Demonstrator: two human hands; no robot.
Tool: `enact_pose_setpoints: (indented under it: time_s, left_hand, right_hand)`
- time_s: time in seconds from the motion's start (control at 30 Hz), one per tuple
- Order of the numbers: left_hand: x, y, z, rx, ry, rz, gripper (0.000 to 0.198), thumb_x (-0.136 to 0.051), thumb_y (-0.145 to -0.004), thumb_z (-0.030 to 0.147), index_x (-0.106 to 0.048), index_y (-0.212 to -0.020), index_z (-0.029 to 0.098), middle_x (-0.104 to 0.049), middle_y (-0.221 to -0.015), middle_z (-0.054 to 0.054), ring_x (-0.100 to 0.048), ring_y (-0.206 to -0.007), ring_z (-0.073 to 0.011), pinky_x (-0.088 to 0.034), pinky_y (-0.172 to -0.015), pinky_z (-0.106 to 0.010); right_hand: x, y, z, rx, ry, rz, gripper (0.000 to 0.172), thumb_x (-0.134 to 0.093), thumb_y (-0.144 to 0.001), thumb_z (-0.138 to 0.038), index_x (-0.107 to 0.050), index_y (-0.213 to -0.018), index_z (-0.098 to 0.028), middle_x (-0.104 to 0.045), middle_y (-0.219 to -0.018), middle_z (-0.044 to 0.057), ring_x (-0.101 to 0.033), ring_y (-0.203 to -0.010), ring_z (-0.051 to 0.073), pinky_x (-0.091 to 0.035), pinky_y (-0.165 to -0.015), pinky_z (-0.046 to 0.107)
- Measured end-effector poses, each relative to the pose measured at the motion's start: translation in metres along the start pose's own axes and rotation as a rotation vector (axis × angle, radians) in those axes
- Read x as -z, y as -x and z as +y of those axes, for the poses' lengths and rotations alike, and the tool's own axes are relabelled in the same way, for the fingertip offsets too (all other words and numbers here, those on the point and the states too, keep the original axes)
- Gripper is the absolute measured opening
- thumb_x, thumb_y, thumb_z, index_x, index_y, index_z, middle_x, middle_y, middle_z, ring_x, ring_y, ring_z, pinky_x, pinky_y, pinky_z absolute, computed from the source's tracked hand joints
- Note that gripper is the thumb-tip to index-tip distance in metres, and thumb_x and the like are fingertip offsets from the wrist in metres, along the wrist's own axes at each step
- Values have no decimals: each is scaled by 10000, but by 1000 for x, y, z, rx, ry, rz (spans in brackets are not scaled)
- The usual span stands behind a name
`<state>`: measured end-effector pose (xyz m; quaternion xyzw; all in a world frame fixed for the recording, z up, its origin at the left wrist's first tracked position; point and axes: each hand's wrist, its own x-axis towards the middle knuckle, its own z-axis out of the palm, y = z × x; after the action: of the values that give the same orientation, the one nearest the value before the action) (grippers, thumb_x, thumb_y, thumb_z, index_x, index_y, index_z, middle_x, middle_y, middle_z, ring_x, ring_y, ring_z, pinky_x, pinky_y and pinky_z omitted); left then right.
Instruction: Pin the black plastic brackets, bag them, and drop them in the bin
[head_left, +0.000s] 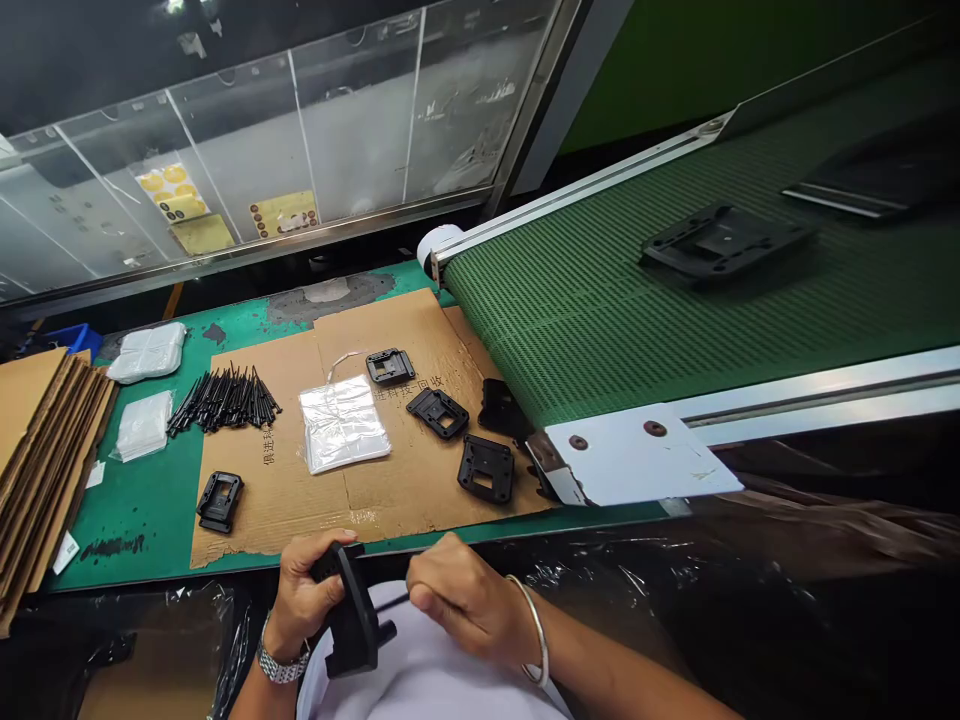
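My left hand (301, 592) is closed around one edge of a black plastic bracket (357, 622), held tilted in front of my body. My right hand (474, 598) pinches a thin black rod (393, 603) whose far end meets the bracket; whether it is inside a hole I cannot tell. Past my hands, a loose black bracket (221, 501) lies at the cardboard's left edge. Others like it, including one bracket (487, 468) near the conveyor, rest at the right. A pile of thin black rods (229, 398) lies at the back left, beside a stack of clear plastic bags (343, 425).
A green conveyor belt (570, 310) slopes down from the right, carrying a blurred black bracket (727, 240). Its white metal end plate (637, 455) juts over the table. Stacked cardboard sheets (52, 470) stand at the left, near more bagged packs (148, 350). A cardboard sheet (285, 510) covers the green table.
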<state>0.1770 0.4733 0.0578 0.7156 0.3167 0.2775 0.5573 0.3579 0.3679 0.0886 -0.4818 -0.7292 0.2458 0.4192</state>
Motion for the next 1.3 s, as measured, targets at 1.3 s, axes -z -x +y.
enact_pose_setpoints:
  time_s: [1.3]
  left_hand:
    - [-26,-3,25,710,1066,210,532,-739,-581,372,-573,-1040,160,-340,-523,102,-211,-385,11,-217,-350,-114]
  right_hand:
    - [-3,-14,-4,268,394,34,495,-188,-948,-345,-399,-529,-184,-418,-437,-21,-300,-396,103,-168,-420,277]
